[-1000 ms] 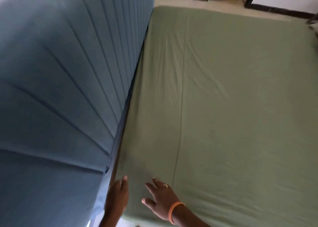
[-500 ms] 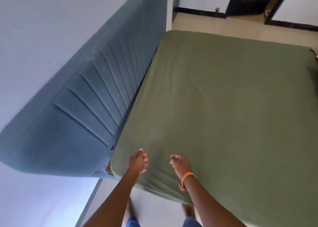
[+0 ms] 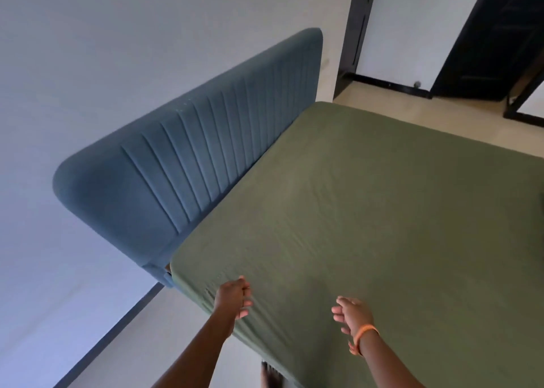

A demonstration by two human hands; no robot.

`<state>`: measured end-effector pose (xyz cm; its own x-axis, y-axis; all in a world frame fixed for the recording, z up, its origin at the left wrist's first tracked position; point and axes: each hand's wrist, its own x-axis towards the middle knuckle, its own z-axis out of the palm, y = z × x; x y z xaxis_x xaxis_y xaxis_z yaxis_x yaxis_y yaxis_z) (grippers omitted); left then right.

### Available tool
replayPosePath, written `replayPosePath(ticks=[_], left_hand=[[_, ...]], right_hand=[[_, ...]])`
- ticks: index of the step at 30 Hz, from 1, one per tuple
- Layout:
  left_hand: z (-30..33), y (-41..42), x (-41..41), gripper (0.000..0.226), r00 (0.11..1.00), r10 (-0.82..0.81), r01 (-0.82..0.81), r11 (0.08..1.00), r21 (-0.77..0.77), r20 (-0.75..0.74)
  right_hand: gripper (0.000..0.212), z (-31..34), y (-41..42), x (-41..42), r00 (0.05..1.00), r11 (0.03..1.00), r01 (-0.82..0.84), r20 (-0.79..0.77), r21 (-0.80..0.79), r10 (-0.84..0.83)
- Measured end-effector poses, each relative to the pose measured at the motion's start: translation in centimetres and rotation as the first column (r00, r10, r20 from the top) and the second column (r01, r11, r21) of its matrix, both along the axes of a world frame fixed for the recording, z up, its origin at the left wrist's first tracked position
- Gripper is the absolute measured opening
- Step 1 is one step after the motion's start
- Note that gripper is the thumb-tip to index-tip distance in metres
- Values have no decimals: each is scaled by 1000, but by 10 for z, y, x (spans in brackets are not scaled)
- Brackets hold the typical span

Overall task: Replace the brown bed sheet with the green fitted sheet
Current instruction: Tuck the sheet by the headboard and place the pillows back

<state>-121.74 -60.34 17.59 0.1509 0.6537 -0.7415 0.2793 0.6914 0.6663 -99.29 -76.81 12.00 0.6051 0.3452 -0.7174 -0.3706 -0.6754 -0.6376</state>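
Sheet on, hands over near corner

Sheet, green, covers the whole bed; its long axis runs from the near corner at 7 o'clock up toward 1 o'clock, along the headboard. No brown sheet shows. Left hand sits at the near edge by that corner, fingers loosely curled against the cloth; whether it pinches any I cannot tell. Right hand, with an orange band at the wrist, hangs open above the cloth at 5 o'clock, holding nothing. Small wrinkles gather just beside the left hand. That hand is nearer the corner, so any last smoothing or tucking there looks like its work.
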Motion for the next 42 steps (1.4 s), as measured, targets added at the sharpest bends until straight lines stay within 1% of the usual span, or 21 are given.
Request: replayPosePath(ticks=[3, 6, 10, 11, 14, 16, 18, 21, 24, 27, 29, 30, 33, 35, 36, 37, 39, 41, 42], left_hand=[[1, -37, 18, 23, 1000, 26, -26, 998, 58, 4], [12, -90, 43, 21, 997, 67, -71, 994, 77, 47], [24, -183, 87, 29, 987, 88, -88, 996, -1, 132], [24, -200, 98, 28, 987, 86, -85, 996, -14, 134], [24, -252, 148, 23, 998, -11, 10, 1000, 16, 57], [25, -280, 182, 24, 997, -69, 68, 997, 26, 32], [21, -309, 231, 24, 993, -114, 114, 993, 26, 16], [11, -355, 310, 24, 976, -211, 212, 977, 13, -48], [-14, -407, 423, 28, 963, -265, 265, 964, -8, -56], [-39, -456, 531, 29, 941, -329, 324, 944, -64, -81], [-59, -485, 602, 27, 916, -392, 383, 918, -106, -84], [-67, -497, 631, 25, 900, -428, 418, 901, -114, -81], [-103, -517, 720, 28, 859, -501, 496, 865, -69, -105], [-134, -523, 774, 29, 844, -518, 519, 854, -36, -138], [-147, -524, 797, 24, 840, -521, 523, 852, -24, -150], [-164, -528, 824, 24, 831, -533, 538, 843, -12, -159], [-195, -531, 871, 55, 812, -551, 566, 824, 30, -189], [-216, -529, 906, 82, 806, -553, 577, 813, 71, -212], [-231, -527, 923, 95, 799, -548, 581, 810, 82, -247]], right_hand=[[14, 1, -39, 21, 1000, 999, 1, -16, 42, -1], [11, 16, -91, 36, 1000, 997, -13, -19, 76, 15], [12, 47, -172, 70, 999, 994, -36, 10, 99, 35], [12, 52, -186, 82, 1000, 994, -24, 13, 105, 22], [13, 58, -239, 128, 999, 992, 47, 20, 121, -50], [13, 57, -270, 157, 995, 987, 97, 15, 127, -99], [14, 49, -305, 200, 988, 980, 155, -8, 125, -155], [12, 33, -357, 267, 969, 964, 244, -61, 107, -239], [10, 4, -413, 363, 935, 931, 349, -99, 107, -339], [16, -30, -461, 454, 908, 909, 412, -114, 63, -403], [25, -48, -489, 518, 890, 892, 453, -80, 20, -450], [29, -59, -501, 547, 884, 885, 466, -34, 2, -466], [40, -99, -532, 635, 880, 880, 473, 79, -49, -469], [46, -120, -542, 686, 874, 878, 477, 127, -33, -470], [53, -123, -541, 707, 864, 873, 487, 160, -19, -478], [60, -127, -544, 730, 853, 870, 493, 202, -7, -481], [69, -141, -548, 773, 815, 857, 515, 313, -5, -488], [80, -151, -552, 808, 781, 843, 534, 424, -72, -458], [92, -166, -555, 826, 777, 842, 529, 461, -110, -428]])
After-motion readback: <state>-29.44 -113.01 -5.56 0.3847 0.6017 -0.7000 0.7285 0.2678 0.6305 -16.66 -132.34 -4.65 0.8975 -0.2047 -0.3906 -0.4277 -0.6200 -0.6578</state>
